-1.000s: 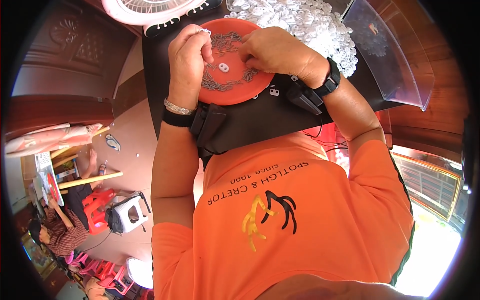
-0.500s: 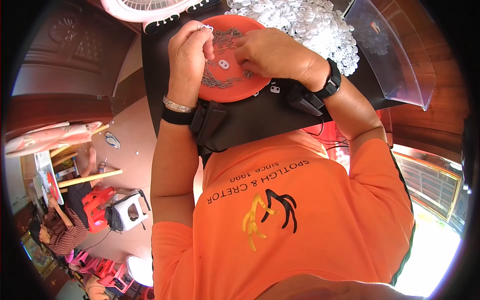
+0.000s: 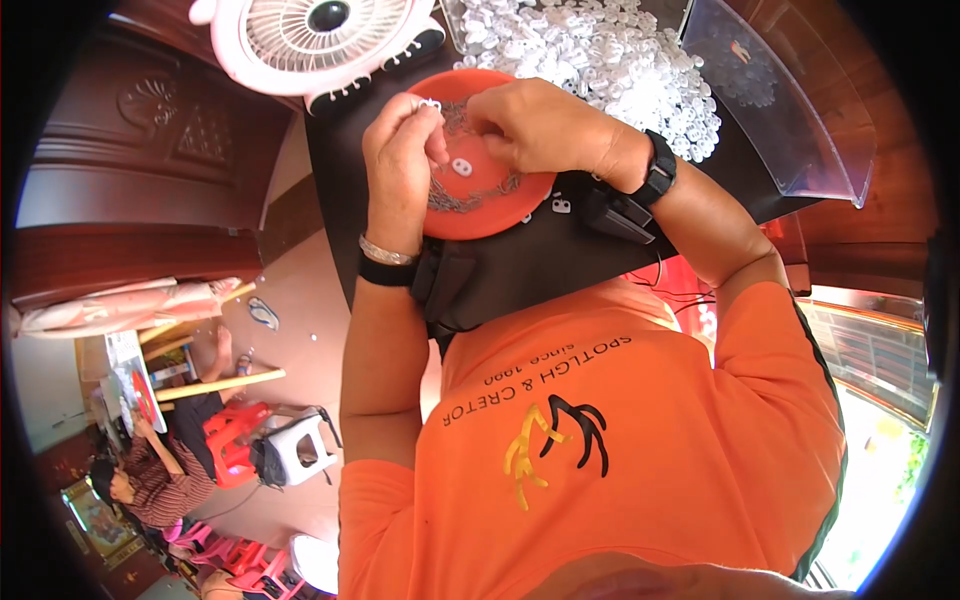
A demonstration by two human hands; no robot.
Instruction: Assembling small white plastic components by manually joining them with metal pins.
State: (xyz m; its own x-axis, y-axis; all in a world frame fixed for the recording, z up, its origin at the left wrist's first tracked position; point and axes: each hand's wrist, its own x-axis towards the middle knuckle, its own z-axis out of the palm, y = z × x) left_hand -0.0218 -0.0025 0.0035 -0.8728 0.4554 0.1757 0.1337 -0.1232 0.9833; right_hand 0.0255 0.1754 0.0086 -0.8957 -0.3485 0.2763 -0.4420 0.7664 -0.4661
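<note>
We locate the small white piece (image 3: pixel 430 104) between the fingertips of the left hand (image 3: pixel 400 150), which pinches it at the far left rim of the round red plate (image 3: pixel 500 215); the fingers partly cover its form. The right hand (image 3: pixel 540 125) curls over the plate's right side, and we cannot tell whether it grips anything. In the plate, we see thin grey metal pins (image 3: pixel 455 202) lying around an oval two-hole part (image 3: pixel 461 167). Beyond it, we note a heap of white parts (image 3: pixel 590 60) beside a clear plastic wall (image 3: pixel 790 120).

Plate (image 3: pixel 490 226) on table (image 3: pixel 555 262) before me, metal pins (image 3: pixel 455 203) in it; plastic pieces (image 3: pixel 600 60) heaped behind-right, desk fan (image 3: pixel 300 50) behind-left.
</note>
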